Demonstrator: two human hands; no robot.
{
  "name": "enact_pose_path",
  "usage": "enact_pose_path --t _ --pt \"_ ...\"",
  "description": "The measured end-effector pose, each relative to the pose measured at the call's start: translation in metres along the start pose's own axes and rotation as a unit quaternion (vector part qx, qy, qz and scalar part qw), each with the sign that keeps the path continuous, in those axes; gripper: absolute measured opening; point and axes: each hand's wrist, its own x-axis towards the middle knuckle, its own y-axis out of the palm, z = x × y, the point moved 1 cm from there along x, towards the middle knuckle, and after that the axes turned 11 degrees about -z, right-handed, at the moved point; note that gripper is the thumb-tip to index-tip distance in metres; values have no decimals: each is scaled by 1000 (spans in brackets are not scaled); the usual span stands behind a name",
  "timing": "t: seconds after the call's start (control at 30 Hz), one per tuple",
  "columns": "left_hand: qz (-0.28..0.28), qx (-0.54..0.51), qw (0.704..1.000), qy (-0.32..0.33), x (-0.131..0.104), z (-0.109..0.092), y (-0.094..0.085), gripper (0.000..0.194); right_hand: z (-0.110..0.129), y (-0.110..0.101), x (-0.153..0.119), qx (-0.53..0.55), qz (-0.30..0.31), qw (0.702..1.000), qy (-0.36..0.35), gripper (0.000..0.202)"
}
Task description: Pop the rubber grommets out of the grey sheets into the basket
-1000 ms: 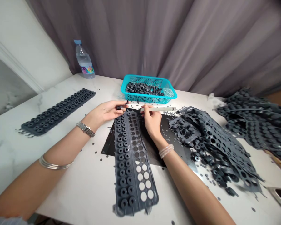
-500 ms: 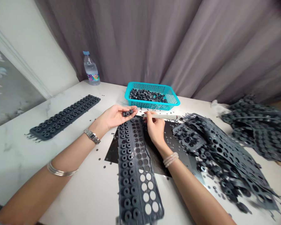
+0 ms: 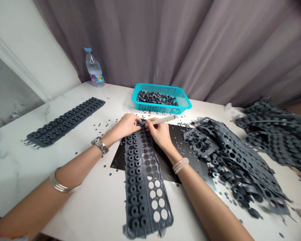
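Note:
A dark rubber sheet (image 3: 145, 190) lies lengthwise before me, with ring-shaped knobs down its left side and rows of round holes down its right. At its far end my left hand (image 3: 127, 125) is closed, thumb and fingers pinching the edge by the last rings. Close beside it, my right hand (image 3: 160, 134) grips a pale, pen-shaped tool (image 3: 164, 119), its tip down at the same end of the sheet. The fingers hide the tip and the exact spot it touches. Under the sheet's far half is a black mat (image 3: 174, 137).
A turquoise basket (image 3: 162, 108) of small black rubber pieces stands behind my hands. Another knobbed sheet (image 3: 65, 122) lies left, near a water bottle (image 3: 94, 70). Punched sheets (image 3: 237, 152) and loose rings (image 3: 240, 189) are heaped right. Small black discs are scattered about.
My left hand, which held loose black rings above the sheet, has come down to its far end; those rings no longer show. My right hand has moved left, bringing the tool to the sheet.

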Motion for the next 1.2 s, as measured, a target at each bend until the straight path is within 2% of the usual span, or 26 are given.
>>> enact_pose_path --t 0.3,0.47,0.6,0.7,0.77,0.83,0.87,0.97,1.03,1.1,1.2 --pt "-19 17 999 36 -1 1 5 20 7 0 -1 -68 11 997 -36 25" --pt "-27 30 996 77 -1 1 7 17 13 3 -4 -113 7 990 -81 25" --pt "-25 6 996 87 -4 -4 2 16 17 5 -6 -129 -6 989 -68 24" --pt "-32 -47 997 57 -7 -11 -9 12 17 5 -5 -119 -8 991 -56 24" --pt "-52 -139 989 -19 -8 -14 -17 10 16 4 -5 -103 -10 994 -39 24" --pt "-45 -297 946 -121 -8 -13 -21 8 14 2 -4 -73 -23 997 -12 26" --pt "-24 -388 906 -168 -8 -11 -22 6 13 1 -4 -52 -36 998 1 28" --pt "43 -605 742 -284 -6 -4 -20 8 10 -2 -4 4 -88 996 32 34" --pt "40 -671 652 -352 -6 0 -18 14 9 -4 -4 18 -113 992 47 35" --pt "20 -696 600 -394 -6 2 -16 17 8 -5 -3 20 -126 990 58 36" --pt "12 -713 574 -403 -6 1 -14 19 8 -5 -3 30 -133 988 66 37"
